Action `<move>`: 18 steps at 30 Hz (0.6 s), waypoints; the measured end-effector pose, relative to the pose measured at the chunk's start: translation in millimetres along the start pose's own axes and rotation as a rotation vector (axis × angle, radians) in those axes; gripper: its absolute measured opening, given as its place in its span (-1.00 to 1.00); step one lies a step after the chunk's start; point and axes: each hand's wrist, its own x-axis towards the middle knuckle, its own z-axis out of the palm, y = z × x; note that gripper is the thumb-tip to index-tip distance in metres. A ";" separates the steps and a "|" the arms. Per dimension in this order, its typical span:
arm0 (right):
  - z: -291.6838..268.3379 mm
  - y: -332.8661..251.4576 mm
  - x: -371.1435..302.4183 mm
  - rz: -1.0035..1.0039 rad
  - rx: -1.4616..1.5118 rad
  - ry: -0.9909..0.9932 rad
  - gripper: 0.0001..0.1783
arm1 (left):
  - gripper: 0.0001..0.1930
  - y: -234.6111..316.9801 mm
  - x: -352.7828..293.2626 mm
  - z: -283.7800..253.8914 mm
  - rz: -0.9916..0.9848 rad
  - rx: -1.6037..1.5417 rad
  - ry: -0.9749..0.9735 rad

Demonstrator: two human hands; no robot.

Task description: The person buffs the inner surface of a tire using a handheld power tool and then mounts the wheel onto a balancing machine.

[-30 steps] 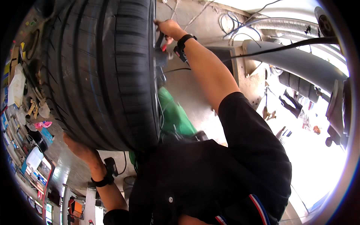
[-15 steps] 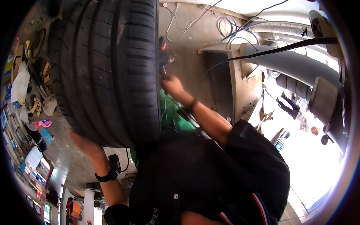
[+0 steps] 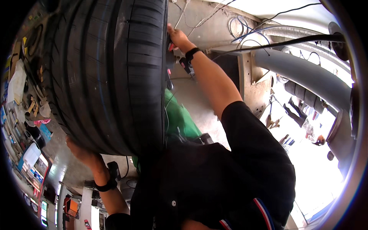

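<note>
Head view: large black tyre (image 3: 111,73) fills the upper left, tread facing the camera. Left hand (image 3: 78,151) is pressed flat under its lower edge, fingers spread against rubber. Right hand (image 3: 177,38) grips the far sidewall (fingers curled round, tips hidden), green machine (image 3: 184,119) below
</note>
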 end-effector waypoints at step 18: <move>18.7 6.5 -179.0 0.177 0.420 -0.101 -0.54 | -0.63 5.6 -3.3 3.3 -0.019 -0.135 -0.019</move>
